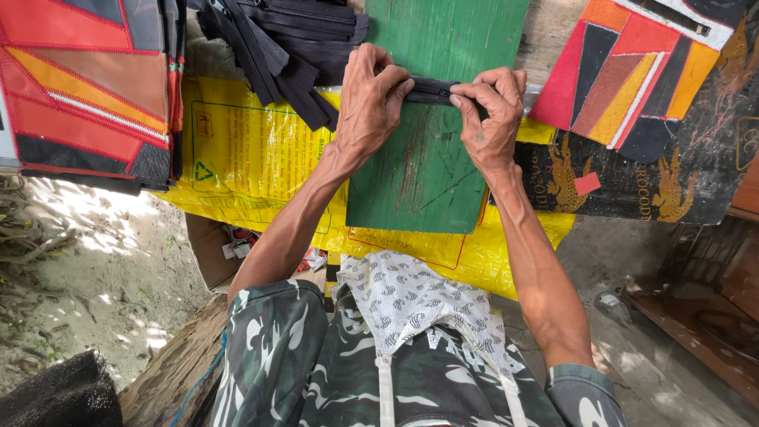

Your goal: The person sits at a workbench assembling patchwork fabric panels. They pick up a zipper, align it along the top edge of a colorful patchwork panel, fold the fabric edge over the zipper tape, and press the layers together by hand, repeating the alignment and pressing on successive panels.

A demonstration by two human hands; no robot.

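At nine o'clock lies a stack of red and orange patchwork panels (83,87); at eleven, a heap of black zipper strips (288,47) spills onto the yellow woven sack (245,158). The left hand (370,103) and right hand (490,119), each grip pressed together, pinch a black zipper strip (431,89) between them. It lies flat across the green board (423,174), its long axis running nine to three; the fingers hide its ends, probably. At two o'clock sits another patchwork piece (632,71).
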